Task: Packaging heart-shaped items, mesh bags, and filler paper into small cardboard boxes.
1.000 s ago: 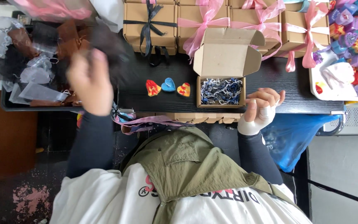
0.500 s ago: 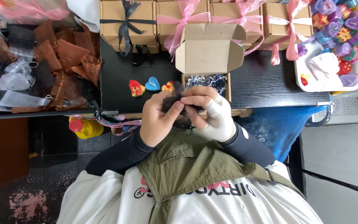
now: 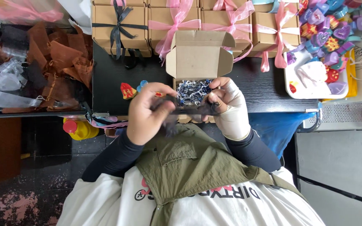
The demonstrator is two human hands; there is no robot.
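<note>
Hands stretching a dark sheer pouch over an open gift box

Hands meet at the near edge of the black desk (image 3: 265, 90). My left hand (image 3: 147, 113) pinches one end of a small dark sheer pouch (image 3: 189, 108), and my right hand (image 3: 229, 104), wrapped in a pale bandage or glove, grips the other end, so the fabric is pulled taut between them. The pouch hangs just in front of an open cardboard box (image 3: 197, 56), whose lid stands up and whose base holds blue and white shredded paper (image 3: 191, 88). Left of the box, small colourful shaped pieces (image 3: 128, 91) lie on the desk. Behind the box stand closed boxes tied with pink ribbon (image 3: 231, 19). Far left of the box lies a heap of brown and clear pouches (image 3: 59, 62).
</note>
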